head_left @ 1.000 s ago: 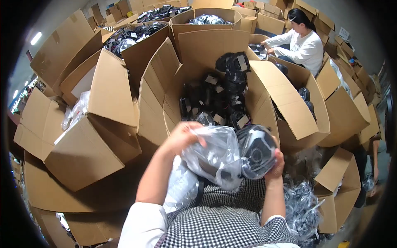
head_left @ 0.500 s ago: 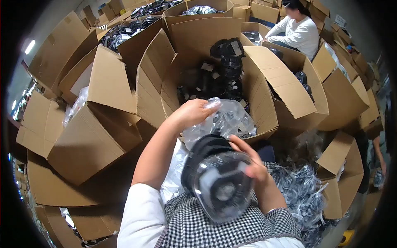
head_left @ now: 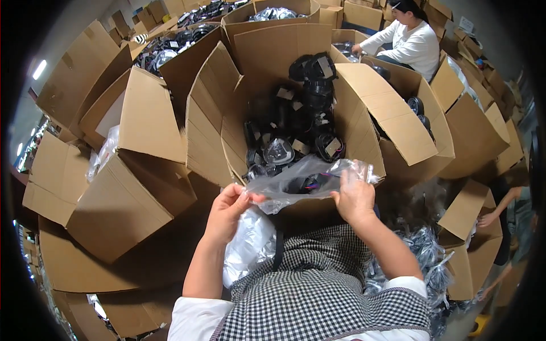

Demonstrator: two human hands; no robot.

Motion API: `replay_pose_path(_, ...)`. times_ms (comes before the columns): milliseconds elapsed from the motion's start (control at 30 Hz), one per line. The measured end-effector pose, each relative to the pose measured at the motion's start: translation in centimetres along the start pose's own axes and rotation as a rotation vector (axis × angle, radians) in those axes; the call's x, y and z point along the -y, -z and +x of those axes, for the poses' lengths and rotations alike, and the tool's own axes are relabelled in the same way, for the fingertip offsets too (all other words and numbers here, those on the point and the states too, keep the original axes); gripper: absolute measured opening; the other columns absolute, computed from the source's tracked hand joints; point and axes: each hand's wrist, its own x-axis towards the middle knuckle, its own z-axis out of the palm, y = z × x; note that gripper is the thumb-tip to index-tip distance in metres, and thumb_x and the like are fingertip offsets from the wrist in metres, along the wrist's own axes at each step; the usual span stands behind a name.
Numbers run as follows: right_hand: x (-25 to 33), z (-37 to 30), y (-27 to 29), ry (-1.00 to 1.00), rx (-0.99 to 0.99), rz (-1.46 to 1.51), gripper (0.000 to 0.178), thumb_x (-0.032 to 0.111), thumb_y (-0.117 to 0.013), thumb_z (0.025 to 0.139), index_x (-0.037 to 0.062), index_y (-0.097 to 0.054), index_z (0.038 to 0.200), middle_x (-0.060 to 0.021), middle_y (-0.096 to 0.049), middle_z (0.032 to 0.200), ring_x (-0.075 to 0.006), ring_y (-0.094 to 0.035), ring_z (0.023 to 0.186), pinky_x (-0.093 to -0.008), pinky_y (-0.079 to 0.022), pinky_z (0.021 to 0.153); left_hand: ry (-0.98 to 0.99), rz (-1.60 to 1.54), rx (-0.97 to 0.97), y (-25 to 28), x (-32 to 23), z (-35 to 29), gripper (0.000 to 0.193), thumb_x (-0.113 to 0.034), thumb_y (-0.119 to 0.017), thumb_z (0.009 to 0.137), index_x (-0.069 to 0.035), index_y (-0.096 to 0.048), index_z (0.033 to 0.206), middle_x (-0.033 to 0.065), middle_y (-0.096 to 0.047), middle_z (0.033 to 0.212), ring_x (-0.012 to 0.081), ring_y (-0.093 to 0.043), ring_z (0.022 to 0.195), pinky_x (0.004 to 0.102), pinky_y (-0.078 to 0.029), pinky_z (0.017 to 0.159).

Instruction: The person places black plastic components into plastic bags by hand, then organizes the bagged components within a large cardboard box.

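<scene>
A clear plastic bag [head_left: 296, 179] stretches between my two hands above the near edge of a large cardboard box [head_left: 284, 42]. My left hand [head_left: 227, 210] pinches one end of it. At the other end, the fingers of my right hand [head_left: 355, 193] close on the crumpled film. Inside the box lie several black rounded pieces with small tan tags [head_left: 318, 94], their exact kind unclear. Among them is a piece with a clear dome-like cover [head_left: 278, 151]. A bundle of clear plastic film [head_left: 250, 244] rests on the left of my lap, against my checked apron [head_left: 318, 295].
Open cardboard boxes [head_left: 119, 199] crowd the left side, with flaps sticking out. On the right, bagged dark pieces [head_left: 424, 256] are heaped beside a smaller box [head_left: 469, 238]. A co-worker [head_left: 412, 42] sits at the far right; another person's arm [head_left: 503, 207] reaches in at the right edge.
The stack of black pieces with the clear cover has left my right hand. My right hand moved forward onto the bag, my left came back nearer, and the bag is now spread between them.
</scene>
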Motion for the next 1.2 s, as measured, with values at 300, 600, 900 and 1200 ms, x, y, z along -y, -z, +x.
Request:
replay_pose_path(300, -6.2, -0.8, 10.3, 0.507, 0.533, 1.746, 0.078, 0.018, -0.066, 0.086, 0.0134, -0.022, 0.15, -0.0239, -0.029, 0.147, -0.0389, -0.055, 0.114, -0.0447, -0.057, 0.079, -0.877, 0.489, -0.255, -6.1, -5.3, 3.7, 0.016, -0.003, -0.071, 0.077, -0.004, -0.064, 0.091, 0.0068, -0.061, 0.085, 0.0205, -0.059, 0.086, 0.0319, -0.047, 0.075)
replay_pose_path(600, -2.5, -5.2, 5.6, 0.64, 0.071, 2.127, 0.056, 0.041, -0.06, 0.09, 0.0058, -0.052, 0.132, -0.0191, -0.067, 0.089, -0.0335, -0.056, 0.105, -0.0477, -0.042, 0.092, 0.07, -1.05, 0.885, -15.6, -3.7, 6.0, 0.036, -0.035, -0.046, 0.098, -0.002, -0.058, 0.104, 0.01, -0.057, 0.112, 0.019, -0.056, 0.097, 0.0343, -0.045, 0.092)
replay_pose_path(900, -6.9, -9.5, 8.3, 0.579, -0.326, 1.755, 0.042, 0.03, -0.062, 0.089, 0.0059, -0.059, 0.124, -0.0159, -0.065, 0.083, -0.0277, -0.06, 0.079, -0.0397, -0.05, 0.074, -0.959, 0.769, 0.576, -14.5, -9.7, 5.3, 0.023, -0.023, -0.06, 0.084, -0.005, -0.065, 0.071, 0.0092, -0.059, 0.068, 0.0267, -0.059, 0.061, 0.0368, -0.048, 0.052)
replay_pose_path(1200, -15.2, -26.7, 7.4, -0.114, -1.044, 1.488, 0.058, 0.031, -0.062, 0.09, 0.003, -0.041, 0.137, -0.0117, -0.051, 0.082, -0.0135, -0.046, 0.058, -0.0228, -0.038, 0.042, -0.099, 0.148, 0.2, -3.0, -3.3, 13.6, 0.034, -0.03, -0.051, 0.097, -0.005, -0.06, 0.076, 0.0022, -0.059, 0.074, 0.012, -0.055, 0.066, 0.0274, -0.043, 0.06)
